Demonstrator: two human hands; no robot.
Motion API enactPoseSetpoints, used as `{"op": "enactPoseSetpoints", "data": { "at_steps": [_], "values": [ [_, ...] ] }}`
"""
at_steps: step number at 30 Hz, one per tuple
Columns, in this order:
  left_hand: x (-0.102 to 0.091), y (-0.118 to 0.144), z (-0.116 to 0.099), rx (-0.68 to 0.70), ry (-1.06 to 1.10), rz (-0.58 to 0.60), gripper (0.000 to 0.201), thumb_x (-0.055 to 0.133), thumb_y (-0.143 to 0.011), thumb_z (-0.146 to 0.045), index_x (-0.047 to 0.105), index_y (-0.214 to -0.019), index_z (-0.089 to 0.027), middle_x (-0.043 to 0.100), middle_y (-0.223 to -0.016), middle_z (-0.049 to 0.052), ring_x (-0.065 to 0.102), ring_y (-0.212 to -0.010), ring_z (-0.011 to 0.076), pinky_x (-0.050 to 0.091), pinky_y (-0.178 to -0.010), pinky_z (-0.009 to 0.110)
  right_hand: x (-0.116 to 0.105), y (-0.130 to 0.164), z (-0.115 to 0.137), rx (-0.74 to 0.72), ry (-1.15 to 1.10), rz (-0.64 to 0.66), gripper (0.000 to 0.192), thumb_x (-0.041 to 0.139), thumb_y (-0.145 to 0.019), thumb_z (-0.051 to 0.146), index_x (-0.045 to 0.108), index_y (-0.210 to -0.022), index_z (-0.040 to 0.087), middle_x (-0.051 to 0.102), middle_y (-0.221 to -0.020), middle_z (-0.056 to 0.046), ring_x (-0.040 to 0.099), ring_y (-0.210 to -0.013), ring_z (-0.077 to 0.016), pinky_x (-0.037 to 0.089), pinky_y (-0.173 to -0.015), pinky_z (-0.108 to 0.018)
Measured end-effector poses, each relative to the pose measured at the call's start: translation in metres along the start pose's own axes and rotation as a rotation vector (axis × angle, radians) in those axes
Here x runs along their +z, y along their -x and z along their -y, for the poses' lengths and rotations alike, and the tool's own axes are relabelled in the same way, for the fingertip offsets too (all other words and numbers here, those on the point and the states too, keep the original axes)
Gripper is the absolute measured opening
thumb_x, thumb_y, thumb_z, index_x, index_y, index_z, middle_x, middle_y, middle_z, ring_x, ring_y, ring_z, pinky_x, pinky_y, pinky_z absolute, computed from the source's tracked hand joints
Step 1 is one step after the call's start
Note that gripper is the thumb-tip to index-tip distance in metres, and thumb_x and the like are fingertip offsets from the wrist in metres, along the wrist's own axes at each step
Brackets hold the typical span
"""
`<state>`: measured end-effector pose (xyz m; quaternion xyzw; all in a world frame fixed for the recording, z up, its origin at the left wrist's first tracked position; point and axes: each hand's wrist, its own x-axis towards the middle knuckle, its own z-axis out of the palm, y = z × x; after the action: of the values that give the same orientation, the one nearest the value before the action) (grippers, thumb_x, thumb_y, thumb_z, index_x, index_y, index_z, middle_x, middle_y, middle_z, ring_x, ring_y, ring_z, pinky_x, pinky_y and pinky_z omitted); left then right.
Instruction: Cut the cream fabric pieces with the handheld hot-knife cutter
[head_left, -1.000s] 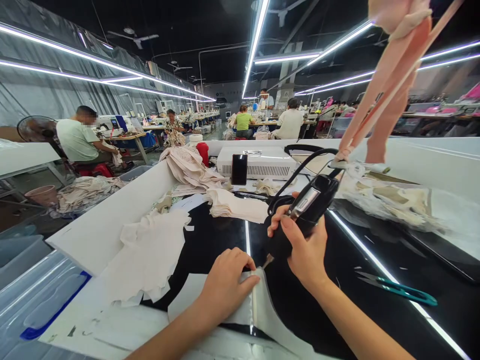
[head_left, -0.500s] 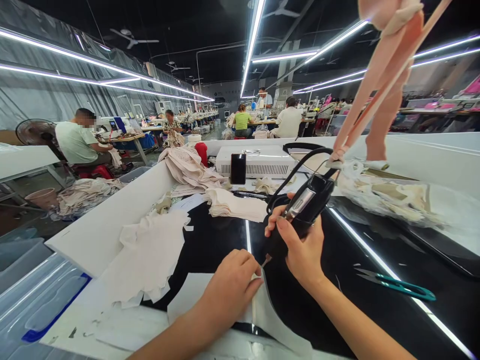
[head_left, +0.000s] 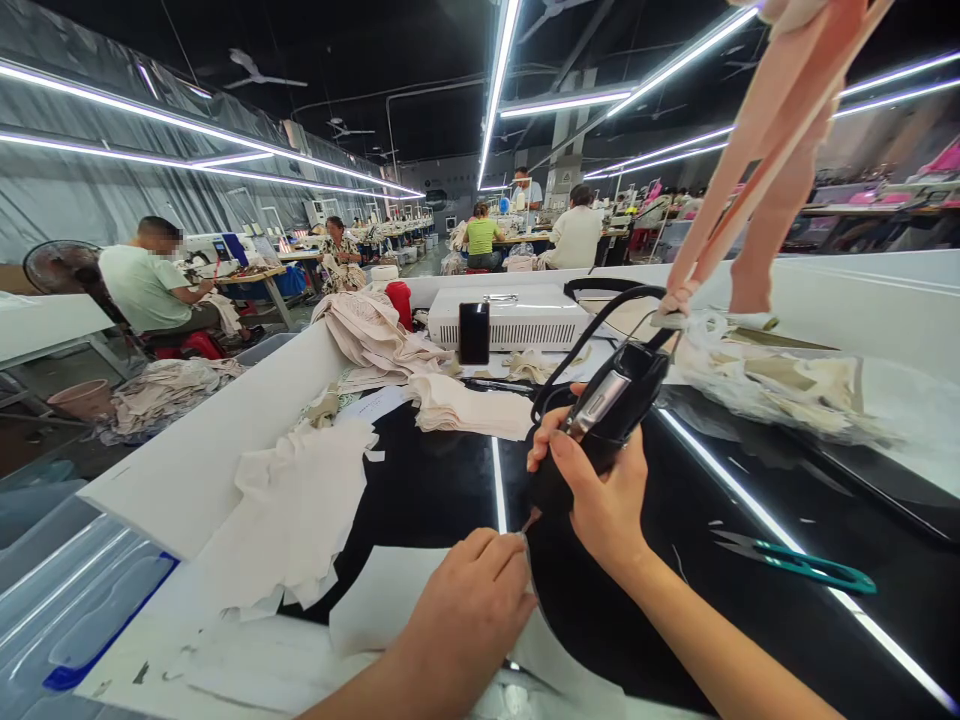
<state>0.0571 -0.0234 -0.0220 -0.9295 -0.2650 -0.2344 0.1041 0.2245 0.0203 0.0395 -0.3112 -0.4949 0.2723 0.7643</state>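
Your right hand (head_left: 604, 500) is gripping the black corded tool (head_left: 630, 385); beside it, your left hand (head_left: 476, 610) is edge-pinching likely limp white fabric (head_left: 559, 655).

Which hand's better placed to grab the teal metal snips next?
Probably your right hand: it's nearer the snips, though gripping a corded black tool. Your left hand, on thin white material, is farther.

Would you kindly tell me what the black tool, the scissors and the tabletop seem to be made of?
Tool: probably black plastic, with a shiny, metal-looking plate.
Scissors: grey, likely steel blades; smooth teal handle, perhaps plastic or painted metal.
Tabletop: glossy black, possibly glass, since it mirrors the ceiling lights.
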Motion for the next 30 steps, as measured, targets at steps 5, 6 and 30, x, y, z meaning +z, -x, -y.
{"op": "enactPoseSetpoints", "data": {
  "at_steps": [5,6,30],
  "values": [
    [0.003,0.002,0.0,0.024,-0.063,-0.063,0.02,0.057,-0.109,-0.011,0.071,-0.094,-0.016,0.077,-0.116,0.008,0.074,-0.108,0.0196,0.061,-0.096,0.032,0.0,0.0,0.0,-0.001,0.003,0.01,0.029,0.079,-0.091,0.029,0.054,-0.107,0.029,0.069,-0.082,0.007,0.064,-0.057,-0.0136,0.055,-0.054,-0.029],
    [0.004,0.002,0.0,0.03,-0.078,-0.07,0.022,0.057,-0.109,-0.01,0.07,-0.092,-0.016,0.078,-0.115,0.008,0.074,-0.107,0.0193,0.061,-0.095,0.031,0.0,0.0,0.0,0.001,0.002,0.01,0.03,0.08,-0.091,0.029,0.054,-0.108,0.029,0.068,-0.082,0.007,0.064,-0.057,-0.0135,0.054,-0.054,-0.029],
    [0.023,0.015,-0.001,0.006,-0.12,0.032,0.023,0.052,-0.109,-0.007,0.067,-0.127,-0.01,0.077,-0.126,0.01,0.075,-0.113,0.0238,0.061,-0.088,0.035,-0.001,0.0,-0.006,-0.031,-0.025,0.027,0.03,0.08,-0.094,0.025,0.058,-0.115,0.03,0.069,-0.083,0.007,0.064,-0.057,-0.0127,0.056,-0.055,-0.029]
  ]
}}
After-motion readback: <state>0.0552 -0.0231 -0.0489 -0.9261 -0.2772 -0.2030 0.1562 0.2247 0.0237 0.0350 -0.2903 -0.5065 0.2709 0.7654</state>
